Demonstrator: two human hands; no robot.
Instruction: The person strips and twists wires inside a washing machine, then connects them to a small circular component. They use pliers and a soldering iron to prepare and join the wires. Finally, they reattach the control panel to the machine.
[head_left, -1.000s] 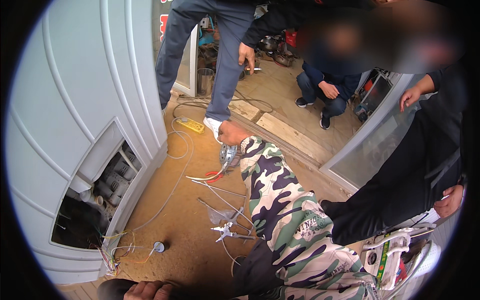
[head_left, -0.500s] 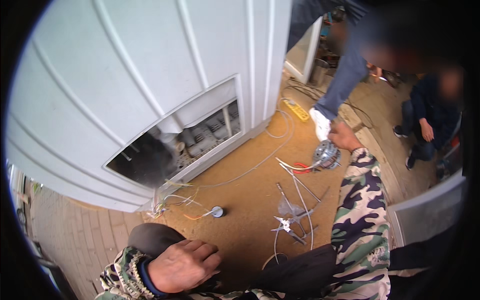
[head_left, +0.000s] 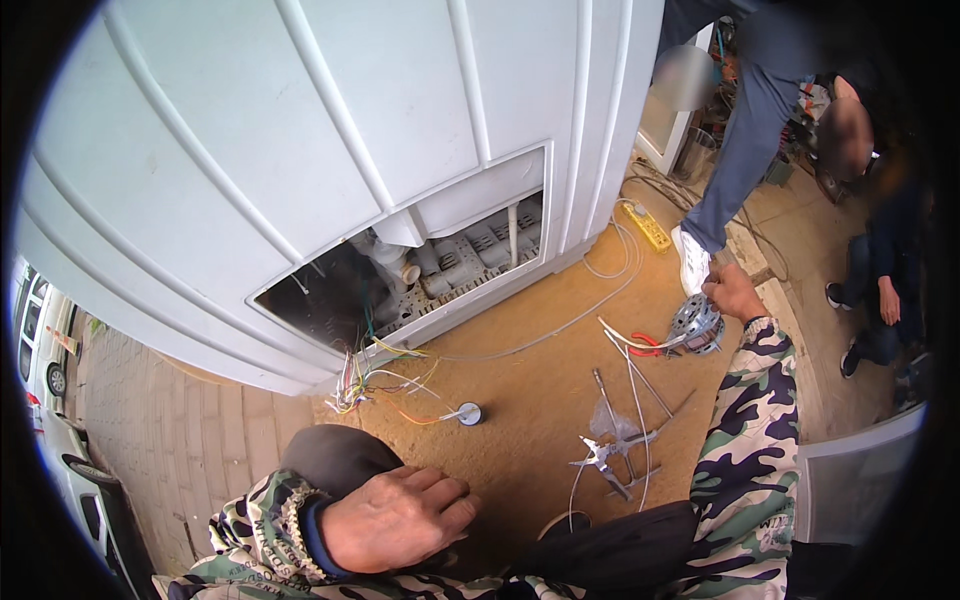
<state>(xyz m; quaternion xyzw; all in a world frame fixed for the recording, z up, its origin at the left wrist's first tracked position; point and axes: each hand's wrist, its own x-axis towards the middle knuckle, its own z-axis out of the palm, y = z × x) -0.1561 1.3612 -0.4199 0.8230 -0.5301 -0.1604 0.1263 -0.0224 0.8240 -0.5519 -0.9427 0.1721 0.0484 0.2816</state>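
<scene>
My right hand [head_left: 735, 295] has its fingers bent around the top of a round silver electric motor [head_left: 697, 325], which sits on the brown ground at the right. Pale wires run from the motor past red-handled pliers [head_left: 648, 347] beside it. My left hand [head_left: 400, 518] rests on my knee with its fingers curled together, and nothing shows in it. In front of it, a small round capacitor [head_left: 469, 413] lies with wires attached. Between my hands are a star-shaped metal puller [head_left: 597, 453], thin rods and a scrap of clear plastic.
A large white ribbed cabinet [head_left: 330, 130] stands ahead, its low opening showing machine parts. Loose coloured wires [head_left: 352, 385] come out at its lower corner. Behind the motor are a yellow power strip [head_left: 647, 226] and another person's white shoe [head_left: 692, 262]. A second person sits at far right.
My view has swung left, so everything appears farther right and parked cars show at the left. Both my hands stay in place, the right one still on the motor.
</scene>
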